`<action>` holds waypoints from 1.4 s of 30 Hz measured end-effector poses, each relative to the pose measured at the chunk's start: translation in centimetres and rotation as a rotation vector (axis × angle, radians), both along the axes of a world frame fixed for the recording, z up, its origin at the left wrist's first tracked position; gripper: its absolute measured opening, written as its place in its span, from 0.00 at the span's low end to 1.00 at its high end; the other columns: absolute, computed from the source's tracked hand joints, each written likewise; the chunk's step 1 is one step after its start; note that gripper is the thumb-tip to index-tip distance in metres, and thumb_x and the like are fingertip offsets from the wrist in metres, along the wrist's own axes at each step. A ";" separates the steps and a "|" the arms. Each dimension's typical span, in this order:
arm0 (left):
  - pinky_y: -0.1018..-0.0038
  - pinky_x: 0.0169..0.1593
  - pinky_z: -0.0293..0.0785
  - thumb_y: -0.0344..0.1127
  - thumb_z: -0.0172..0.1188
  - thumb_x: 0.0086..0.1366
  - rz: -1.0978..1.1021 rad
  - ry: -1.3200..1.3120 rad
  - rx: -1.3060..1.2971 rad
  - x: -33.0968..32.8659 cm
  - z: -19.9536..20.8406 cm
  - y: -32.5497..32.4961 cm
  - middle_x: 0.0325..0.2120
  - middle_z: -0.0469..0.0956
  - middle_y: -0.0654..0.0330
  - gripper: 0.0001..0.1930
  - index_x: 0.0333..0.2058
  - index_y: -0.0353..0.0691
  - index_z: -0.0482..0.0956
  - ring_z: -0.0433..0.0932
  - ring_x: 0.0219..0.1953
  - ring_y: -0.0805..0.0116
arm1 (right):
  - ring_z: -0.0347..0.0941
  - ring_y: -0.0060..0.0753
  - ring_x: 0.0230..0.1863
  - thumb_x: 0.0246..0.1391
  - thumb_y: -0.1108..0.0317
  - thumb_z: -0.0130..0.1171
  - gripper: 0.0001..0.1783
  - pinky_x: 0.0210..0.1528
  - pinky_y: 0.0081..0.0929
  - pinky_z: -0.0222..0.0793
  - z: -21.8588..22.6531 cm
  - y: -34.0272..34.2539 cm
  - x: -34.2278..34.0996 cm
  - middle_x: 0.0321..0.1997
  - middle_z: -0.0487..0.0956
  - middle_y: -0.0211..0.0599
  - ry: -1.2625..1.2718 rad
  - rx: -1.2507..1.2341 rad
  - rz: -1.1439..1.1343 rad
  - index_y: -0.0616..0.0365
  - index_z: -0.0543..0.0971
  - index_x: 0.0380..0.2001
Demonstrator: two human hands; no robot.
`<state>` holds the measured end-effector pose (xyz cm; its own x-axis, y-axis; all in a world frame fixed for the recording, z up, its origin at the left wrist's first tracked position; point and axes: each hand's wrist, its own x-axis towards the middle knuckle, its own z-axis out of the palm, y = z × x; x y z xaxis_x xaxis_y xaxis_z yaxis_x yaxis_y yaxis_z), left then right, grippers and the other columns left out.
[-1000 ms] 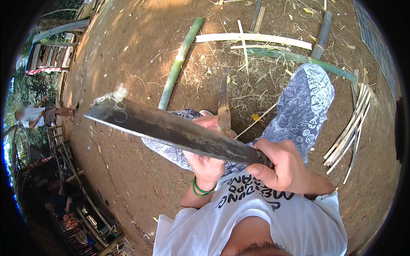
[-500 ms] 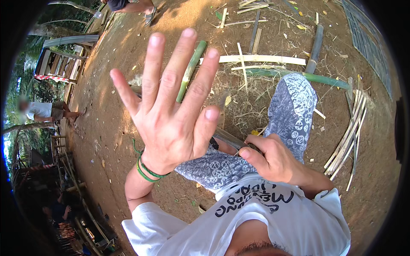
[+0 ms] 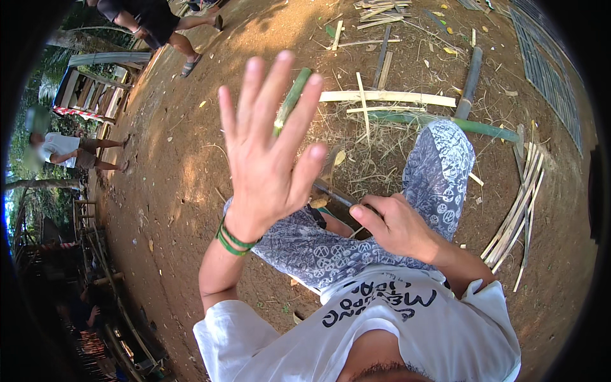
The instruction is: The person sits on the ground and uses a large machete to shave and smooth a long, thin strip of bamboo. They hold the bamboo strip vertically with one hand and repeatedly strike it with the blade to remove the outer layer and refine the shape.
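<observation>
My left hand (image 3: 264, 172) is raised with its fingers spread and nothing in it, green bands round the wrist. Behind its fingers a short green bamboo piece (image 3: 294, 99) lies on the ground, partly hidden. My right hand (image 3: 404, 226) rests low over my lap, closed round the end of a dark knife (image 3: 335, 195). The blade points forward and left above my folded legs; the handle is mostly covered by my fingers. Ahead of my knees, a pale split bamboo strip (image 3: 394, 97) crosses the ground near a green bamboo pole (image 3: 487, 129).
Thin bamboo strips (image 3: 519, 216) lie bunched at my right. A slatted bamboo panel (image 3: 547, 76) is at the far right. One person in dark clothes (image 3: 156, 25) is at the upper left; another in a white shirt (image 3: 60, 148) stands at the left edge.
My left hand has turned somewhat and shifted slightly right, still spread. More of the knife shows at my right hand. The person in dark clothes has come further into view.
</observation>
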<state>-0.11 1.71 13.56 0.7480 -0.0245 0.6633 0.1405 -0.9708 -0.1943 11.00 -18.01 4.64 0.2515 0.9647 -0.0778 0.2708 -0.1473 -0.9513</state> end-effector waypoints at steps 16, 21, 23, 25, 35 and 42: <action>0.71 0.46 0.77 0.23 0.63 0.64 0.113 -0.669 -1.094 -6.9 -11.2 -5.7 0.37 0.79 0.53 0.02 0.32 0.31 0.79 0.80 0.39 0.66 | 0.75 0.54 0.17 0.64 0.47 0.55 0.29 0.22 0.42 0.68 -3.8 5.0 -1.2 0.13 0.72 0.53 -0.063 0.018 0.098 0.68 0.82 0.43; 0.70 0.48 0.79 0.24 0.62 0.65 0.138 -0.701 -1.077 -7.7 -12.3 -5.2 0.37 0.78 0.54 0.04 0.31 0.34 0.77 0.81 0.40 0.65 | 0.74 0.54 0.16 0.64 0.48 0.56 0.29 0.21 0.42 0.67 -6.4 6.5 -1.4 0.12 0.71 0.53 -0.130 0.097 0.139 0.70 0.82 0.43; 0.70 0.47 0.79 0.23 0.62 0.66 0.178 -0.747 -1.120 -7.8 -12.0 -4.8 0.36 0.78 0.55 0.04 0.31 0.34 0.77 0.81 0.39 0.65 | 0.75 0.53 0.16 0.63 0.49 0.56 0.29 0.21 0.41 0.67 -5.8 7.2 -1.8 0.12 0.71 0.54 -0.121 0.061 0.155 0.71 0.81 0.44; 0.71 0.46 0.79 0.23 0.61 0.66 0.190 -0.762 -1.126 -8.0 -12.0 -4.4 0.36 0.78 0.55 0.04 0.31 0.35 0.77 0.81 0.39 0.65 | 0.75 0.52 0.16 0.63 0.50 0.56 0.29 0.20 0.41 0.67 -5.2 7.2 -2.6 0.12 0.71 0.54 -0.072 0.064 0.116 0.72 0.81 0.44; 0.71 0.45 0.79 0.23 0.62 0.66 0.175 -0.751 -1.099 -7.5 -12.3 -4.3 0.34 0.77 0.56 0.06 0.29 0.34 0.75 0.81 0.38 0.66 | 0.78 0.51 0.19 0.66 0.49 0.53 0.28 0.23 0.40 0.69 -4.5 7.4 -2.5 0.15 0.75 0.52 0.019 0.014 0.093 0.68 0.82 0.31; 0.70 0.46 0.79 0.25 0.62 0.66 0.137 -0.688 -1.045 -7.8 -12.5 -4.9 0.34 0.78 0.55 0.06 0.29 0.34 0.76 0.81 0.38 0.65 | 0.76 0.57 0.19 0.64 0.46 0.53 0.30 0.25 0.44 0.69 -9.6 7.5 -1.4 0.13 0.72 0.56 -0.051 -0.076 0.018 0.68 0.81 0.26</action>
<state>-7.89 -3.20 1.10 0.1953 0.7968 0.5719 0.0189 -0.5861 0.8101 9.62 -10.53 -4.97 0.2396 0.9610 -0.1381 0.3220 -0.2129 -0.9225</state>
